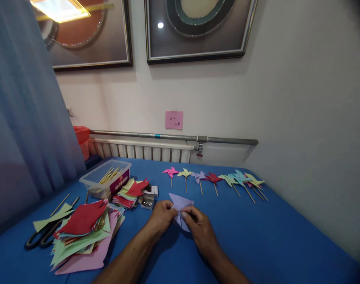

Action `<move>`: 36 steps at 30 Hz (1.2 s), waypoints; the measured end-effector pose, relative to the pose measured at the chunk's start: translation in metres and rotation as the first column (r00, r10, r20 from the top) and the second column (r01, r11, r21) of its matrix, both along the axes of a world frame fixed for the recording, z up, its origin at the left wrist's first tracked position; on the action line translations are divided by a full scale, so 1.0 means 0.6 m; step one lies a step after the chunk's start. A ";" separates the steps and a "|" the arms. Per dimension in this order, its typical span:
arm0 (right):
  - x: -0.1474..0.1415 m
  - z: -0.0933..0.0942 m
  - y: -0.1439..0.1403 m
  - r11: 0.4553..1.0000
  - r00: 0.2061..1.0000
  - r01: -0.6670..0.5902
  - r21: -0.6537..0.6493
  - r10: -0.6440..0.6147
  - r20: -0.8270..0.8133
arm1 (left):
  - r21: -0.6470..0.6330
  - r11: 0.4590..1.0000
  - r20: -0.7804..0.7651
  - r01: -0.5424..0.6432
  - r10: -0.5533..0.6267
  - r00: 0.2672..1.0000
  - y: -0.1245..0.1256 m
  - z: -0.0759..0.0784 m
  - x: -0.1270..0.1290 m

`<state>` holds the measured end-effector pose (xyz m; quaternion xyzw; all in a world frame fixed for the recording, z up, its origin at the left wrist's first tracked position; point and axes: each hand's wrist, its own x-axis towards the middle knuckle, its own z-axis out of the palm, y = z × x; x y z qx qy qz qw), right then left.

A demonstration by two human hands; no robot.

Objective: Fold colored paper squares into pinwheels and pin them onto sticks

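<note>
- The left hand [161, 215] and right hand [198, 225] both pinch a folded purple paper [180, 205] near the middle of the blue bench [274, 236].
- Finished pinwheels [215, 179] lie in a row farther back.
- Scissors [40, 236] and a paper pile [85, 232] lie left.

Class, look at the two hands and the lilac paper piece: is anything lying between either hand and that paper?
Nothing visible does. The left hand and the right hand both pinch the folded lilac paper piece directly, above the blue table cover. The stack of coloured paper squares lies off to the left, apart from them.
</note>
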<state>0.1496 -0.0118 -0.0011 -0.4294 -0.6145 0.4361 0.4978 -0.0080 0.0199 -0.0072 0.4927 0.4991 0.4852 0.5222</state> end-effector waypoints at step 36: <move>-0.007 -0.009 0.007 0.977 0.976 0.212 0.024 -0.213 0.055 | -0.078 0.989 0.169 0.130 -0.115 0.979 -0.025 0.021 0.014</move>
